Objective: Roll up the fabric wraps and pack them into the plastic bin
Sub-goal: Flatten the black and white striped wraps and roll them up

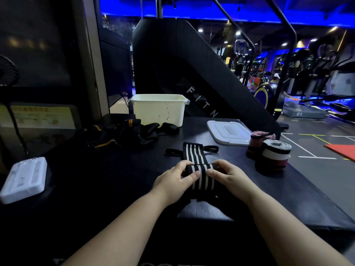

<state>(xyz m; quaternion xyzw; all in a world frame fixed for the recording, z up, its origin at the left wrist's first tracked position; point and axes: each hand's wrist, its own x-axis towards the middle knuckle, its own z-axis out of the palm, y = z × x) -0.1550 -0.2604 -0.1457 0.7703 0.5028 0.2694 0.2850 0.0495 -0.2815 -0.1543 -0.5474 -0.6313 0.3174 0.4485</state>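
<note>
Dim gym, dark tabletop [115,179]. Striped wrap [193,152] mid-tabletop, near end partly rolled. Left hand [172,181] and right hand [232,177]: fingers curled, pinching roll. Plastic bin [157,110] at 11 o'clock, finished rolls [276,152] at 3 o'clock. Risk: uneven pressure skews roll; slack grip lets it unwind.
</note>
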